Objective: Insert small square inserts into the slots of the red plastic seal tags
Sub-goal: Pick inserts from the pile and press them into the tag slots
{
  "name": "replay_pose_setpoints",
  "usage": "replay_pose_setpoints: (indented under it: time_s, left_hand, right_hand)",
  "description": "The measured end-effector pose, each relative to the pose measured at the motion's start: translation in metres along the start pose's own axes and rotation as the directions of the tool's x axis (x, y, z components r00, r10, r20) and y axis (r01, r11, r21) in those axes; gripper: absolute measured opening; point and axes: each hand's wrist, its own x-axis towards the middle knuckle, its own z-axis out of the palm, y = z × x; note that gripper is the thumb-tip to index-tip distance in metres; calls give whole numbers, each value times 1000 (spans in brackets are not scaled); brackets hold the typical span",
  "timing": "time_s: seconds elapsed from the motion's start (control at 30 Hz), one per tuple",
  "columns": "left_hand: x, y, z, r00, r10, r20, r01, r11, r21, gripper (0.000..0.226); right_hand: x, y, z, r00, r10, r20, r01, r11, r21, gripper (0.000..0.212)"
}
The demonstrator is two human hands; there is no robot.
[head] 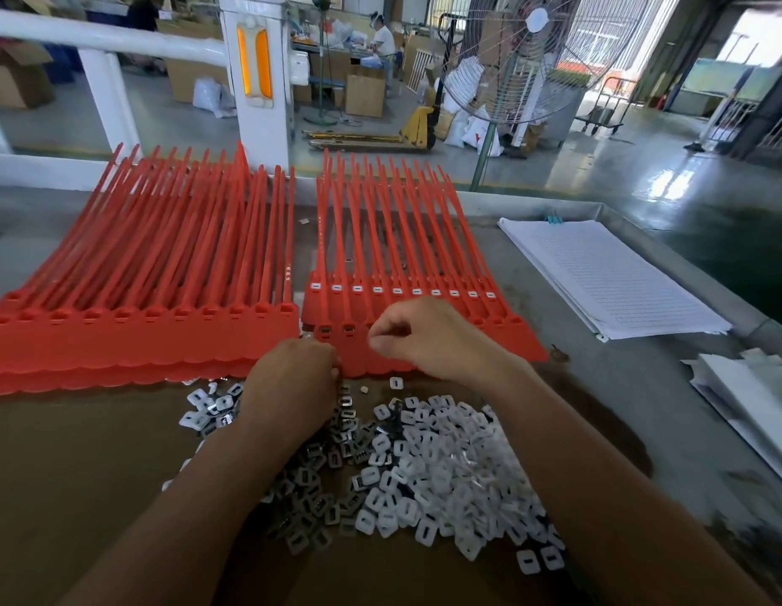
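My left hand [293, 380] rests knuckles up at the near edge of the red tags, above the left part of the pile of inserts [446, 474]; its fingers are curled under and hidden from me, so I cannot tell whether they hold anything; my right hand [424, 338] hovers over the near row of the right-hand sheet of tags [424, 251], fingers curled with thumb and forefinger drawn together; nothing shows between them, so I cannot tell whether an insert is pinched there. The right-hand sheet lies flat on the table [74, 452] with its tails pointing away from me; its far row carries a line of white inserts [398, 291] seated in the slots; two slots [336, 329] of the near row are visible just left of my right hand. A second sheet of tags [140, 299] lies beside it on the left, its slots open. The loose pile lies on the table between my forearms, white pieces to the right, greyer pieces to the left; one insert [395, 382] lies apart, just beside the tag edge. A stack of lined paper [607, 277] lies to the right, well apart.
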Motion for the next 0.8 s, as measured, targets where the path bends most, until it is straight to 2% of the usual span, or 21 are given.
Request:
replay_pose_setpoints:
  time_s: [0.13,0.43,0.73,0.8]
  left_hand:
    - [-2,0,-2,1000,12,23,-13,1000,7,18]
    - [-2,-2,-1,1000,27,4,-27,1000,6,21]
    - [-2,-1,-2,999,10,33,-10,1000,8,21]
    - [-3,0,-2,999,12,31,-12,1000,1,21]
  right_hand:
    - [-6,-18,17,990,-46,135,67,985,-159,18]
    - [-4,-25,33,994,39,100,-12,967,-256,23]
    - [0,-28,35,983,73,168,-14,946,-325,18]
    - [-1,-26,33,979,53,199,11,952,-306,10]
